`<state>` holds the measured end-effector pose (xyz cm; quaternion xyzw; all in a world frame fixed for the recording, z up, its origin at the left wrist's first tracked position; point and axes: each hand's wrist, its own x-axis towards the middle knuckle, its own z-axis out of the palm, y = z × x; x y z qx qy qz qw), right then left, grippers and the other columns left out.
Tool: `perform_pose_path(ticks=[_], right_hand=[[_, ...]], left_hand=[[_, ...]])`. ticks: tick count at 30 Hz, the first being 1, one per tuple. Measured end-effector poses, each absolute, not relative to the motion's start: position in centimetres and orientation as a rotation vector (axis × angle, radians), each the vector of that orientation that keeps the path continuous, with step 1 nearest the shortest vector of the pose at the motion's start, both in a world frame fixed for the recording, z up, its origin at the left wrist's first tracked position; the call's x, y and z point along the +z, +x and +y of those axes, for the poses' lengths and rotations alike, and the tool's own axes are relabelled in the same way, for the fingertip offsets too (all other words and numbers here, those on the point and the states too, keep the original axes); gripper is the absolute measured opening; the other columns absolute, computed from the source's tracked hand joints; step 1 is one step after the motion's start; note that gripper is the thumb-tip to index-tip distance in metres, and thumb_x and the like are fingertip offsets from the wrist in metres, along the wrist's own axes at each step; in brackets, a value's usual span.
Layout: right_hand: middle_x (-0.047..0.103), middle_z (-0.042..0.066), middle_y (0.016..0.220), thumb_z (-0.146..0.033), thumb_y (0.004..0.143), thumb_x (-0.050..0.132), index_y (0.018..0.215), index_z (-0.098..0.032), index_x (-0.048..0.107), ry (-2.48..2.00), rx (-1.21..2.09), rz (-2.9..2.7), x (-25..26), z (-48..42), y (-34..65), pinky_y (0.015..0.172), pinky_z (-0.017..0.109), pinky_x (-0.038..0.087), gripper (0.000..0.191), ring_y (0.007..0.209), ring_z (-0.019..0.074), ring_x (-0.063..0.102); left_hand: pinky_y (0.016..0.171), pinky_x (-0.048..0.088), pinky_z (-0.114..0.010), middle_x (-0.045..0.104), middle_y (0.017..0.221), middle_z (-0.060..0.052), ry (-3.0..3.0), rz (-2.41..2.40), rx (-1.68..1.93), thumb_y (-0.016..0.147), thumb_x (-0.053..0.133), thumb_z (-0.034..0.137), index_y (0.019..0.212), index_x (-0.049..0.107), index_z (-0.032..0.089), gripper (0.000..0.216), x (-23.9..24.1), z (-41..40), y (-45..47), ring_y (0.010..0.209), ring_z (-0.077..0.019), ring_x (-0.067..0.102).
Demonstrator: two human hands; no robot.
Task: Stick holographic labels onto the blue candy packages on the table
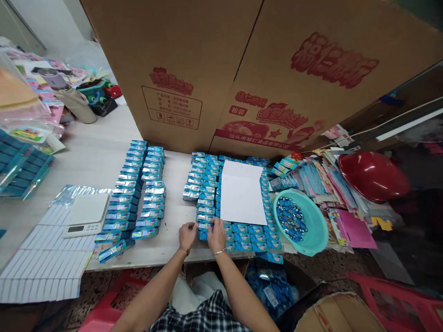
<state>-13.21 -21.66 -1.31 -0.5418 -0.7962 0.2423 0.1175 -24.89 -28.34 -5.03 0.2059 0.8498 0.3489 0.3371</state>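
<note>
My left hand (188,236) is by the front left corner of a block of small blue boxes (205,210), with its fingers curled together at the end of a row. Whatever lies between those fingertips is too small to make out. Over the front boxes of the same block rests my right hand (217,236), fingers bent down and drawn together; what they grip is hidden. A white sheet of paper (243,193) covers the middle of the block, just beyond my right hand.
Two columns of blue boxes (121,203) stand to the left, beside a white scale (86,214). At the right, a turquoise basin (318,235) holds shiny blue round pieces. Large cardboard cartons (194,50) wall off the back. Below the table edge lie bagged blue packs (272,295).
</note>
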Motion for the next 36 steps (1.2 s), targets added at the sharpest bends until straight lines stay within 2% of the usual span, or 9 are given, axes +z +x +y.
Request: perform_pose_path(ticks=[3, 7, 11, 15, 19, 22, 25, 30, 36], right_hand=[[0.052, 0.004, 0.090, -0.010, 0.082, 0.041, 0.089, -0.021, 0.054, -1.525, 0.777, -2.240, -1.4, -21.2, -12.1, 0.064, 0.029, 0.041, 0.019, 0.073, 0.0188, 0.054], [0.054, 0.005, 0.089, -0.019, 0.087, 0.043, 0.093, -0.020, 0.056, -1.389, 0.814, -2.164, 0.5, -15.3, -10.4, 0.073, 0.031, 0.046, 0.014, 0.077, 0.0194, 0.055], [0.055, 0.014, 0.115, -0.021, 0.087, 0.045, 0.123, -0.016, 0.053, -1.309, 0.418, -2.308, 4.8, -2.4, -11.1, 0.092, 0.040, 0.042, 0.037, 0.107, 0.0268, 0.051], [0.038, 0.019, 0.144, -0.010, 0.076, 0.055, 0.139, -0.017, 0.044, -1.522, 0.055, -2.549, 7.6, 9.4, -13.8, 0.099, 0.047, 0.033, 0.065, 0.131, 0.0332, 0.034], [0.059, 0.018, 0.121, -0.002, 0.073, 0.053, 0.108, -0.017, 0.066, -1.576, 0.006, -2.696, 7.7, 13.5, -14.6, 0.102, 0.060, 0.020, 0.040, 0.122, 0.0344, 0.044], [0.067, 0.012, 0.091, -0.003, 0.077, 0.050, 0.082, -0.019, 0.067, -1.444, 0.026, -2.782, 7.6, 11.3, -12.6, 0.105, 0.057, 0.016, 0.024, 0.100, 0.0273, 0.055], [0.066, 0.009, 0.092, -0.009, 0.083, 0.048, 0.086, -0.022, 0.065, -1.250, 0.003, -2.820, 8.8, 5.9, -9.1, 0.108, 0.047, 0.020, 0.022, 0.094, 0.0241, 0.055], [0.064, 0.009, 0.093, -0.013, 0.086, 0.046, 0.092, -0.024, 0.063, -0.938, 0.026, -2.694, 12.2, -5.8, -3.5, 0.107, 0.049, 0.027, 0.021, 0.094, 0.0261, 0.054], [0.066, 0.008, 0.107, -0.012, 0.086, 0.047, 0.098, -0.026, 0.062, -1.038, 0.195, -2.541, 14.9, -17.8, -0.9, 0.105, 0.055, 0.031, 0.024, 0.105, 0.0271, 0.058]], left_hand=[[0.091, 0.049, -0.039, 0.074, 0.100, -0.015, 0.490, 2.211, 0.952, 0.076, 0.058, 0.042, 0.091, 0.072, 0.015, 0.034, -5.0, -28.0, -25.2, 0.102, -0.0288, 0.067], [0.093, 0.051, -0.040, 0.070, 0.111, -0.019, 0.406, 2.209, 1.043, 0.073, 0.055, 0.042, 0.101, 0.067, 0.011, 0.044, -4.6, -28.8, -26.2, 0.107, -0.0295, 0.066], [0.091, 0.053, -0.040, 0.066, 0.113, -0.025, 0.151, 2.117, 1.206, 0.061, 0.056, 0.058, 0.110, 0.059, 0.005, 0.071, -4.9, -32.3, -27.5, 0.107, -0.0337, 0.066], [0.091, 0.052, -0.046, 0.071, 0.104, -0.017, -0.064, 1.977, 1.267, 0.050, 0.067, 0.065, 0.104, 0.060, 0.016, 0.073, -4.0, -35.9, -27.5, 0.103, -0.0363, 0.067], [0.088, 0.050, -0.050, 0.073, 0.097, -0.013, -0.180, 1.923, 1.221, 0.056, 0.063, 0.073, 0.107, 0.063, 0.022, 0.072, 0.0, -36.1, -25.8, 0.094, -0.0347, 0.070], [0.091, 0.048, -0.047, 0.073, 0.101, -0.011, -0.108, 1.779, 1.182, 0.060, 0.058, 0.080, 0.109, 0.065, 0.024, 0.074, 4.4, -33.9, -24.3, 0.096, -0.0314, 0.069], [0.094, 0.046, -0.044, 0.072, 0.110, -0.012, 0.099, 1.482, 1.167, 0.063, 0.059, 0.080, 0.115, 0.065, 0.024, 0.076, 8.3, -30.2, -22.5, 0.100, -0.0297, 0.067], [0.095, 0.044, -0.039, 0.060, 0.132, -0.013, 0.240, 0.906, 1.182, 0.071, 0.075, 0.054, 0.127, 0.058, 0.023, 0.067, 11.1, -23.3, -17.3, 0.114, -0.0271, 0.061], [0.089, 0.051, -0.035, 0.072, 0.102, -0.012, -0.010, 0.724, 1.230, 0.073, 0.075, 0.045, 0.089, 0.069, 0.015, 0.035, 11.0, -20.4, -12.8, 0.102, -0.0257, 0.065]])
